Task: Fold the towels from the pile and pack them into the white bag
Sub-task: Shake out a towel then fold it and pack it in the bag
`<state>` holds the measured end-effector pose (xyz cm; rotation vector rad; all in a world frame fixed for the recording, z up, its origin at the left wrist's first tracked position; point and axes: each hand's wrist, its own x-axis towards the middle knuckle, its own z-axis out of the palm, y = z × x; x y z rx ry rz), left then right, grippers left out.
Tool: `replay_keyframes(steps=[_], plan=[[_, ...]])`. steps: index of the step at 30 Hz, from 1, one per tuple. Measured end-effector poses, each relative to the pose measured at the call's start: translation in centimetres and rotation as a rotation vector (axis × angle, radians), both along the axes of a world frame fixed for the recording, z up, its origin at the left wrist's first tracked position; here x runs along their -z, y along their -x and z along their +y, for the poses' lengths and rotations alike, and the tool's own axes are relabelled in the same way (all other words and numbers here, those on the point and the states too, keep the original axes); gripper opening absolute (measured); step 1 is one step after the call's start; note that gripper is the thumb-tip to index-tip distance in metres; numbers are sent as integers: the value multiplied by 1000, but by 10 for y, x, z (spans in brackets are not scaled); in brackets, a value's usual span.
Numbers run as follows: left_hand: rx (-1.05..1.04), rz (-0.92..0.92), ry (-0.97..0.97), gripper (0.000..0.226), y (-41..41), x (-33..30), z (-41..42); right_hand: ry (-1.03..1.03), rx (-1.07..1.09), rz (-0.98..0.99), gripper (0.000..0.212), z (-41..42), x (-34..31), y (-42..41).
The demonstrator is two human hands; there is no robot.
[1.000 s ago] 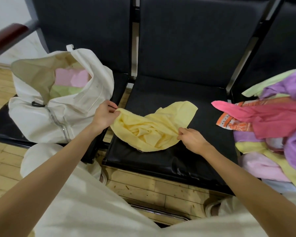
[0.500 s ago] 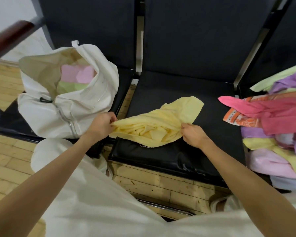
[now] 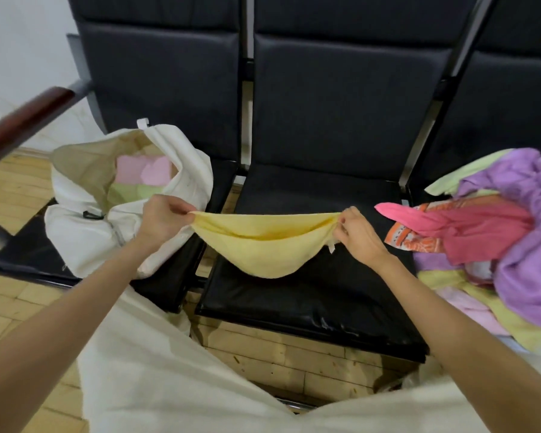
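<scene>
A yellow towel [image 3: 263,248] hangs stretched between my two hands above the middle black seat [image 3: 310,295], sagging in the middle. My left hand [image 3: 163,218] pinches its left corner and my right hand [image 3: 356,234] pinches its right corner. The white bag [image 3: 85,232] stands open on the left seat, with a pink and a green folded towel inside. The pile of towels [image 3: 500,245], pink, purple, yellow and orange-patterned, lies on the right seat.
Black chair backs [image 3: 341,98] rise behind the seats. A dark red wooden armrest [image 3: 22,123] juts out at the left. Wooden floor [image 3: 278,357] shows below the seats, and my white-clad lap fills the bottom of the view.
Both hands have lifted the yellow towel off the middle seat and pulled its corners apart, so it now hangs stretched instead of lying crumpled.
</scene>
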<state>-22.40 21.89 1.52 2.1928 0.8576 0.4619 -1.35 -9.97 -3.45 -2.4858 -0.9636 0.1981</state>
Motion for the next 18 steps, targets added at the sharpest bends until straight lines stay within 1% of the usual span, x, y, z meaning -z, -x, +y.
replay_keyframes(steps=[4, 7, 9, 11, 13, 15, 18], plan=[[-30, -189, -96, 15, -26, -64, 3, -230, 99, -83, 13, -2, -55, -11], [-75, -331, -123, 17, -40, -112, -6, -339, 108, -133, 15, -3, -93, -18], [-110, -375, -154, 16, -47, -134, -7, -377, 117, -141, 14, -7, -114, -22], [-136, -366, -170, 15, -50, -149, -2, -387, 117, -169, 13, -13, -131, -24], [-135, -302, -125, 13, -50, -160, 6, -401, 99, -188, 13, -20, -146, -22], [-105, -236, -79, 10, -47, -169, 13, -406, 55, -238, 13, -25, -159, -20], [-49, -154, -95, 10, -43, -182, 16, -402, -15, -329, 11, -31, -169, -16]])
